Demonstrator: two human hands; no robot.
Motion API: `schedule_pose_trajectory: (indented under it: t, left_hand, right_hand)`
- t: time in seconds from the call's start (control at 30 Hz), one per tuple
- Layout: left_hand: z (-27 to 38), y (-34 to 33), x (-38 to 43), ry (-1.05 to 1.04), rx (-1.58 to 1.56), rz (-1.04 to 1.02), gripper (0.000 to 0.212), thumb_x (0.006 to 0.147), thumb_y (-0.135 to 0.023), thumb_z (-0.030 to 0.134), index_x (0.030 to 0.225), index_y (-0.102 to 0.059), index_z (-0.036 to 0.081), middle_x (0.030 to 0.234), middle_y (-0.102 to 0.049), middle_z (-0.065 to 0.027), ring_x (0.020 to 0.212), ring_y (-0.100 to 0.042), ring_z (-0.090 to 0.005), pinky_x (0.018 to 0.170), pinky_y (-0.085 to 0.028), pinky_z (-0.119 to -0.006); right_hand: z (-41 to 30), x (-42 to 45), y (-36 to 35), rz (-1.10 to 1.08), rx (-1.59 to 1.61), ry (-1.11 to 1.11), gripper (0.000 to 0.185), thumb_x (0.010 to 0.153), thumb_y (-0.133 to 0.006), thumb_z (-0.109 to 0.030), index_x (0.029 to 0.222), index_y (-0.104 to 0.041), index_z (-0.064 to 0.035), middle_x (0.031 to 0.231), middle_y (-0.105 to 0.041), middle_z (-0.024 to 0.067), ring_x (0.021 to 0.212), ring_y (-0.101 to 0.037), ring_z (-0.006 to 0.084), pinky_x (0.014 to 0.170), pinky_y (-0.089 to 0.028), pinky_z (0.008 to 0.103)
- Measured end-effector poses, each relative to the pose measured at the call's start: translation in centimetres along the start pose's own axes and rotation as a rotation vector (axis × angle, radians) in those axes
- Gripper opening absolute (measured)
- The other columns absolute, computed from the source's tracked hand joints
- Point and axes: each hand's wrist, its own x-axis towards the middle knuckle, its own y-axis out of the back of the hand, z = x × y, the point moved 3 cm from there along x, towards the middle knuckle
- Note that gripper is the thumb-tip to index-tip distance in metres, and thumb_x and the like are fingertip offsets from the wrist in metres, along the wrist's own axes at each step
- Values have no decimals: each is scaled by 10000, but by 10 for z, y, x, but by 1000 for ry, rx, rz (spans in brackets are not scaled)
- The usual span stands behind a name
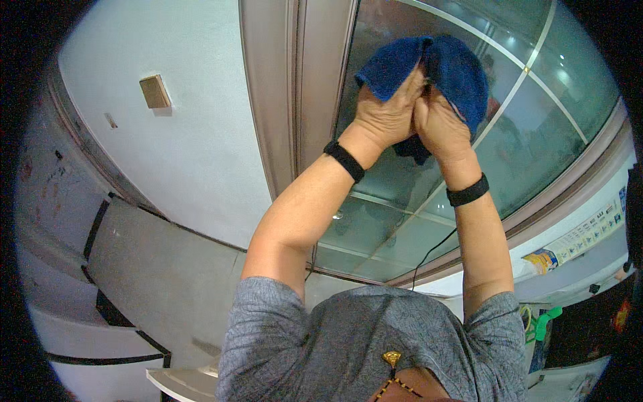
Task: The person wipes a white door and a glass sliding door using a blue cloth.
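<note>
Both my hands are raised in front of a dark glass panel (502, 161) crossed by pale metal strips. A blue towel-like cloth (457, 65) is bunched around them, spread against or just in front of the glass; I cannot tell whether it touches. My left hand (387, 113) grips its left part, with the fingers hidden beneath the folds. Close beside it, my right hand (439, 118) holds the right part, its fingertips hidden too. A dark shape below the wrists looks like a hanging end of cloth or its reflection. Each wrist wears a black band (467, 190).
A brownish door frame (301, 75) borders the glass on the left. Beyond it, a white wall (201, 151) carries a square switch plate (154, 92). A thin black cable (434, 246) hangs near my right arm. At the lower right are a printed strip (582, 236) and a green plastic item (545, 321).
</note>
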Motion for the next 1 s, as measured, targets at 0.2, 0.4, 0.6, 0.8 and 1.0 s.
schedule_pose_trajectory:
  t: [0.2,0.4,0.6,0.8,1.0]
  left_hand:
    - [-23,19,-25,86,146,-142,873,760,-709,345,1526,-378,92,1567,-368,-177,1385,-419,-377,1145,-334,-492]
    - [-38,14,-39,37,188,-82,817,744,-712,325,1470,-454,53,1558,-389,-154,1402,-406,-337,1156,-316,-478]
    - [-54,-6,-83,-22,260,-155,611,941,-508,281,1457,-436,-37,1569,-335,-247,1438,-339,-395,1190,-264,-498]
    - [-36,7,-131,119,212,-214,676,867,-592,283,1457,-436,-7,1541,-371,-232,1403,-378,-382,1154,-309,-479]
    - [-39,15,-194,510,-116,-112,801,842,-671,343,1520,-364,48,1517,-435,-202,1370,-421,-414,1150,-310,-486]
  right_hand:
    - [-46,8,-4,171,13,46,291,868,-515,-194,1069,-656,-36,926,-660,228,858,-626,411,799,-483,490]
    - [-54,11,-7,-127,154,-85,363,928,-458,-267,1176,-593,-39,997,-680,265,937,-661,430,854,-517,522]
    - [-35,-2,-55,-143,-9,-12,305,963,-430,-252,1111,-589,-39,1025,-686,213,1001,-665,363,881,-534,451]
    - [-72,-49,-72,-370,98,120,271,955,-456,-239,979,-626,-29,1014,-687,203,971,-676,338,873,-536,417]
    - [-102,-59,-71,35,35,105,285,823,-574,-184,1054,-696,-72,1150,-678,161,1084,-635,325,949,-480,435]
